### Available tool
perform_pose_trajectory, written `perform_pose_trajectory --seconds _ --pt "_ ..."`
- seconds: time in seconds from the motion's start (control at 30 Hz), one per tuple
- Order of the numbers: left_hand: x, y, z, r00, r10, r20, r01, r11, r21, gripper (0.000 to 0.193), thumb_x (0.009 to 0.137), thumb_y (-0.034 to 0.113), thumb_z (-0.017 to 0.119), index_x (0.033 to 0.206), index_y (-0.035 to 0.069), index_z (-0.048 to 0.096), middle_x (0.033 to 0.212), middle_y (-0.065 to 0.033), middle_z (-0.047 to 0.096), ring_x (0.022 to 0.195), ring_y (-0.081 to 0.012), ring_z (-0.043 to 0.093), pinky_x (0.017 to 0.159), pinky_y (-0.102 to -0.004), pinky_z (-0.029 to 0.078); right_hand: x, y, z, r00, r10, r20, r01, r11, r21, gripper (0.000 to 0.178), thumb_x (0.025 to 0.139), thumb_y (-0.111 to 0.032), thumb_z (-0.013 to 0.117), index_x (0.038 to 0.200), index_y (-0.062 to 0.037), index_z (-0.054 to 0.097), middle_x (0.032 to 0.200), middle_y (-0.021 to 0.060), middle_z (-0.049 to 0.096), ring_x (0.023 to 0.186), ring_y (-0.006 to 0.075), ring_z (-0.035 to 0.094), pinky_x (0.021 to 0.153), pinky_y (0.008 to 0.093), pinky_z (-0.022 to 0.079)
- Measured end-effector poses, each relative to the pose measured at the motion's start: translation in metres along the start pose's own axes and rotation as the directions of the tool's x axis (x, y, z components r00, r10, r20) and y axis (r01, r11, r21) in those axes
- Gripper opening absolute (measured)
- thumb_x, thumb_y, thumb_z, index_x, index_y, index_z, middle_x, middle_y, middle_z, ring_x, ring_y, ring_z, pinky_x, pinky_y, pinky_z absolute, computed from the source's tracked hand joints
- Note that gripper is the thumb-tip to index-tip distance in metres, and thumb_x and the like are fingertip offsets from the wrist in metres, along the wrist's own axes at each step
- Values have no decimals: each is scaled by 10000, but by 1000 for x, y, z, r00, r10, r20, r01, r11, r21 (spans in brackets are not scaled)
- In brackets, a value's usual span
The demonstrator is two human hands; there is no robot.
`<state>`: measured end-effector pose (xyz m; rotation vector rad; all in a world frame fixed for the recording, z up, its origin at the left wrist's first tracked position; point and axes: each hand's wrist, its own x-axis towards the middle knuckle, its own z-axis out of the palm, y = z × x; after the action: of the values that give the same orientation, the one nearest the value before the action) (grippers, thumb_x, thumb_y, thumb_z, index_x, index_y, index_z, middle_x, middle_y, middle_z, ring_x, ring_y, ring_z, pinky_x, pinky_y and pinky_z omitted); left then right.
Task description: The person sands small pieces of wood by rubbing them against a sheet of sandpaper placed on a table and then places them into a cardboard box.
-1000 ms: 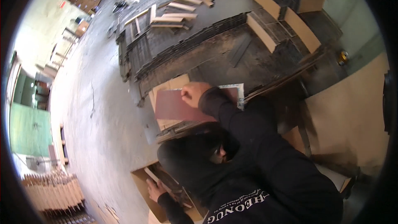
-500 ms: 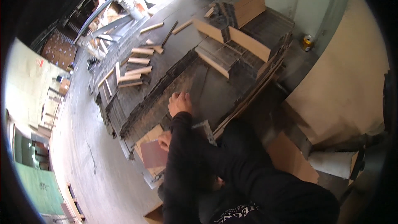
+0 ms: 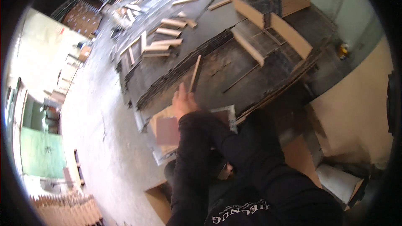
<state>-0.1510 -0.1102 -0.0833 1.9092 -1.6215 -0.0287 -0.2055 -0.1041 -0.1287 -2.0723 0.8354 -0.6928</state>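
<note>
Over the stack of dark boards, my left hand [image 3: 184, 102] pinches the lower end of a dark wood strip [image 3: 195, 73] with a pale edge, its far end pointing away from me. Just below that hand, a flat reddish-brown rectangular piece [image 3: 167, 131] lies on a light wood panel [image 3: 153, 122]. My right forearm [image 3: 245, 155] comes in from the right and passes behind my left sleeve [image 3: 188, 159], which hides my right hand. A thin dark strip [image 3: 240, 78] rests on the boards to the right of the held one.
Several pale-edged strips [image 3: 167, 32] lie scattered at the far left of the stack. Upright boards [image 3: 291, 35] and a block of stacked boards [image 3: 295, 0] stand at the far right. A yellow can [image 3: 343, 51] sits beyond the stack's right edge; concrete floor [image 3: 100, 117] runs along the left.
My left hand has taken hold of the dark strip and tilted it up. My right hand, seen earlier by the reddish-brown piece, is now hidden. The whole view has shifted.
</note>
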Motion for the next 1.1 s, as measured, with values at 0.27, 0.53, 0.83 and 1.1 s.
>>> perform_pose_trajectory --seconds 0.27,0.53,0.83,1.1 --pt "-123 -117 -94 997 -64 -33 72 931 358 286 749 115 563 1035 125 565 832 -133 562 763 -343 550 633 -429 437 -1 -12 19 976 -66 -209 63 998 -22 145 688 -198 627 769 -88 576 764 92 607 728 300 585 632 402 471" --pt "-126 -100 -101 990 -68 121 6 892 451 228 742 146 582 966 105 570 828 -114 588 729 -318 571 613 -407 446 -2 -3 16 980 -82 -183 74 996 -46 174 695 -215 639 787 -87 565 787 84 605 744 292 584 639 383 469" --pt "-87 -91 -53 991 135 6 -118 843 525 232 753 120 536 982 106 568 797 -88 574 699 -271 562 609 -401 421 -4 -9 8 991 -26 -131 19 998 -53 178 700 -182 651 832 -94 570 787 77 593 732 265 588 625 367 465" --pt "-151 -92 -87 996 45 84 -84 830 552 300 744 136 558 1044 133 572 809 -68 584 689 -250 568 559 -397 392 -3 -11 14 994 -23 -106 14 996 -86 214 703 -237 646 831 -87 564 830 94 599 783 294 580 665 389 465"
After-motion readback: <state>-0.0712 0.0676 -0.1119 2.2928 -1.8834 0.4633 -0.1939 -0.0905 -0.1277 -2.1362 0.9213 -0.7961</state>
